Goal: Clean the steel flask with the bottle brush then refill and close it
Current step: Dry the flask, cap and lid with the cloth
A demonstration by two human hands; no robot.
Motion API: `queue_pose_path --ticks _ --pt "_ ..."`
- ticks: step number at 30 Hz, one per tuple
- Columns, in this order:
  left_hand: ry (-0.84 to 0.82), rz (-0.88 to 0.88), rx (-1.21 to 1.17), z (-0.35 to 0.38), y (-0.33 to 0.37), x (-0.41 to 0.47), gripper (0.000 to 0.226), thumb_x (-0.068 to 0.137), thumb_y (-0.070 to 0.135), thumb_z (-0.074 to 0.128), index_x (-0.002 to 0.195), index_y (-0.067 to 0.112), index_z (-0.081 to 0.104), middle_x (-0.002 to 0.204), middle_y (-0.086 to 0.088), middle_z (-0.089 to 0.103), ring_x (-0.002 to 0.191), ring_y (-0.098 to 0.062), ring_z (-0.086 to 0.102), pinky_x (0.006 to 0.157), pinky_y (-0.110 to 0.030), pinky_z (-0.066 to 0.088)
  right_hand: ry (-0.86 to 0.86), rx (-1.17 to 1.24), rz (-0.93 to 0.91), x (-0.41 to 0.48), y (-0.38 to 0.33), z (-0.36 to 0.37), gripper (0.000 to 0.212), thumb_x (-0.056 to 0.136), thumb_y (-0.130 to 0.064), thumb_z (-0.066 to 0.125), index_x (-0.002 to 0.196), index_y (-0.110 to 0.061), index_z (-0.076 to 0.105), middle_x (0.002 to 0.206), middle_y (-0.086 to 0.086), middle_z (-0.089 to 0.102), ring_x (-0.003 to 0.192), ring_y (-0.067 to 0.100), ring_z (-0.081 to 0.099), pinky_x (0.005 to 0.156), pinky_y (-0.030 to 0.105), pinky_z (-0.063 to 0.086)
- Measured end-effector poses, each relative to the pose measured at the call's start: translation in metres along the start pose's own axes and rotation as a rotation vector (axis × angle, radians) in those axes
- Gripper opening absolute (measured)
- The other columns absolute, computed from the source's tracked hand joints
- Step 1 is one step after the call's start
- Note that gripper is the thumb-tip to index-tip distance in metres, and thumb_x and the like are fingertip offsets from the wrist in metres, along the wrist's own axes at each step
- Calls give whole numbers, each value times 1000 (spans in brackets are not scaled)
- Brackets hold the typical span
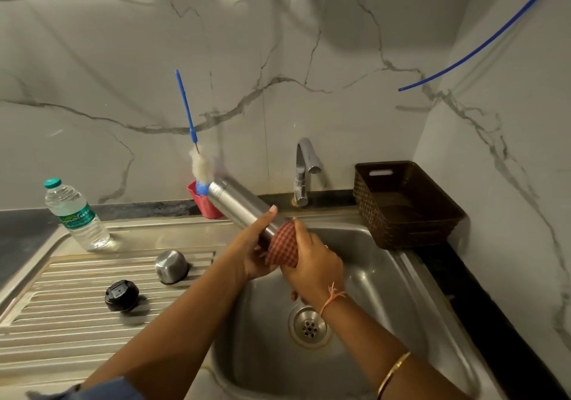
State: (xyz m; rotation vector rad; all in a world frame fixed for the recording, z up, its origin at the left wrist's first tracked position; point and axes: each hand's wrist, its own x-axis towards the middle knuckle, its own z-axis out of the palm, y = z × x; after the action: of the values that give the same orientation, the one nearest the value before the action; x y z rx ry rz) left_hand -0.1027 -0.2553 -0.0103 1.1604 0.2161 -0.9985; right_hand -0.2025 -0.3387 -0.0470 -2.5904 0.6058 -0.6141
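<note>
The steel flask [239,206] is held tilted over the sink, its open mouth pointing up and to the left. My left hand [251,245] grips its lower body. My right hand [312,263] holds a red checked cloth [282,246] wrapped round the flask's base. The bottle brush [197,158], with a blue handle and white bristles, stands in a red cup [205,203] against the wall behind the flask. The steel cup lid [171,266] and the black stopper [121,295] lie on the ribbed drainboard. A water bottle [75,215] stands at the left.
The sink basin [377,279] with its drain [310,327] lies under my hands. The tap [304,171] stands behind it, no water visible. A brown woven basket [408,205] sits at the right. A blue tube [482,44] hangs from the upper right.
</note>
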Motion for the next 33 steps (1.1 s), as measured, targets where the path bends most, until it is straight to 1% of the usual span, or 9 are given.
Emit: queue_pose_path --ticks 3,6,9,11,14,20,26,30,33 --pt "19 45 -25 -4 -5 1 90 52 33 85 126 4 43 114 -18 61 101 -32 62 74 -42 56 -36 108 -12 -3 3 2 76 81 -50 63 144 -22 30 121 0 55 106 18 58 81 26 50" --pt "-60 123 -12 -9 -7 0 77 61 29 79 125 4 45 113 -18 63 97 -29 66 65 -34 60 -280 1044 443 6 4 -3 65 66 -63 69 115 -20 62 107 2 68 103 21 63 86 26 49" --pt "-159 235 77 -9 -7 1 77 66 25 75 132 5 41 123 -19 60 107 -28 62 88 -36 55 -379 1540 653 10 5 -2 64 75 -65 60 117 -17 64 117 16 65 112 31 60 97 39 47" --pt "-173 325 162 -8 -7 3 88 64 26 82 137 4 37 125 -18 58 110 -28 60 95 -37 50 -377 1672 668 10 2 -2 61 86 -62 46 124 -15 59 121 17 62 112 29 58 88 37 47" --pt "-101 416 230 -8 -14 5 101 51 29 90 135 6 38 121 -13 60 109 -27 61 95 -35 50 -286 1633 751 11 1 4 60 90 -60 38 124 -14 55 120 16 60 106 26 57 80 35 47" --pt "100 422 207 -6 -39 6 85 53 30 86 126 15 44 111 -6 64 99 -22 64 84 -38 55 -26 1412 960 14 -7 19 49 94 -47 44 133 -17 45 122 11 58 110 31 56 100 48 43" --pt "46 366 113 -5 -33 5 82 62 30 81 130 8 42 114 -11 63 99 -24 64 78 -33 56 188 837 302 -1 2 17 44 93 -12 51 136 -20 43 132 -1 52 122 15 49 103 32 41" --pt "-5 342 166 -6 -16 4 69 62 43 78 114 11 45 107 -11 64 97 -25 64 81 -38 55 75 595 -80 -1 -1 16 67 82 -50 50 142 -23 36 142 -4 40 124 6 41 99 17 38" --pt "-59 370 310 -11 -11 -2 66 63 50 72 113 13 50 104 -11 66 95 -25 65 84 -39 55 -93 750 14 11 -13 -9 64 85 -66 42 139 -31 39 140 -4 44 122 7 43 101 26 37"
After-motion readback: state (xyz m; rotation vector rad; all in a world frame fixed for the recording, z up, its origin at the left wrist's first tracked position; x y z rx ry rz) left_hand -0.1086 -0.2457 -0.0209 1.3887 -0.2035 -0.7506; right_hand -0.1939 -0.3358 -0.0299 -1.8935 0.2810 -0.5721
